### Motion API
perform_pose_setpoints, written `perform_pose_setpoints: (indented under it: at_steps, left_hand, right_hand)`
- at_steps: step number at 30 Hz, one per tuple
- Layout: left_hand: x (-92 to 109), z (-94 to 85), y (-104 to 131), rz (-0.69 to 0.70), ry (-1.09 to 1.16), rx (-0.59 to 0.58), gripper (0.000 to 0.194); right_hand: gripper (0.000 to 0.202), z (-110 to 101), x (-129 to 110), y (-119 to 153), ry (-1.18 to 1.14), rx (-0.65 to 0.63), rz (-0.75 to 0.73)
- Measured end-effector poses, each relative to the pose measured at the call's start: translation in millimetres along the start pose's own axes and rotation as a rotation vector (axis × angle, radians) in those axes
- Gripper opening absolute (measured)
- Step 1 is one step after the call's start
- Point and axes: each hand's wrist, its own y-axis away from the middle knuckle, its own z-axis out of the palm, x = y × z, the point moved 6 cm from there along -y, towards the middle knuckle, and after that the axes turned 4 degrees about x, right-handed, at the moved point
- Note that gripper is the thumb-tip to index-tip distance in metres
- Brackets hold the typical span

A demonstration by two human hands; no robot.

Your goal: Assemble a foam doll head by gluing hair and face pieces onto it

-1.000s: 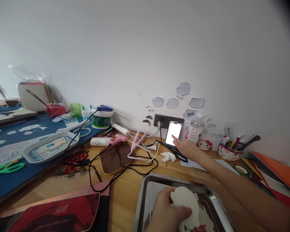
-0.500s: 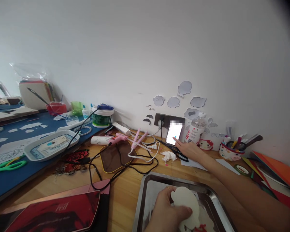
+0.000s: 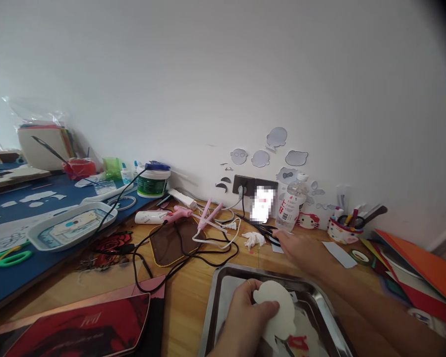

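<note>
One pale cutout (image 3: 283,320), thumb across its face

My left hand (image 3: 250,310) grasps it over the metal tray (image 3: 211,307); I'd expect it light, stiff, best held by its rim. My right hand (image 3: 296,248) reaches black scissors (image 3: 266,229); I can't tell its grip.

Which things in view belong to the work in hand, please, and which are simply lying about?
Apparently in use:
flat, rounded cream cut-out, held in the left hand
silver rectangular metal tray, beneath it
what look like black scissors, at the right hand

Apparently lying about:
pink plastic glue gun
flat dark-red case
green plastic-handled scissors
round white tub with green label
</note>
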Motion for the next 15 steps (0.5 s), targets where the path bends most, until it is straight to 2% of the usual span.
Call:
perform_pose_setpoints:
  at_steps: [3,4,7,10,11,13,15]
  left_hand:
    - [10,-0.6,4,0.010,-0.032,-0.012,0.032]
    - [13,0.0,6,0.018,-0.039,-0.027,0.031]
    - [20,3.7,13,0.062,-0.027,-0.089,0.028]
    - [23,7.9,18,0.082,-0.021,-0.151,0.030]
    - [23,7.9,18,0.083,-0.027,-0.150,0.030]
    - [22,5.1,18,0.078,-0.048,-0.109,0.031]
    - [19,0.5,15,0.056,-0.057,-0.047,0.032]
  right_hand:
    - [0.029,-35,-13,25,-0.129,0.022,0.134]
    - [0.029,-43,-18,33,-0.349,-0.011,0.209]
    - [0.027,-56,-42,52,-0.869,-0.212,0.307]
    - [0.025,-61,-58,57,-1.106,-0.341,0.265]
    - [0.026,-60,-57,55,-1.089,-0.339,0.238]
    - [0.034,-55,-43,43,-0.855,-0.256,0.193]
    - [0.036,-47,-19,24,-0.398,-0.099,0.158]
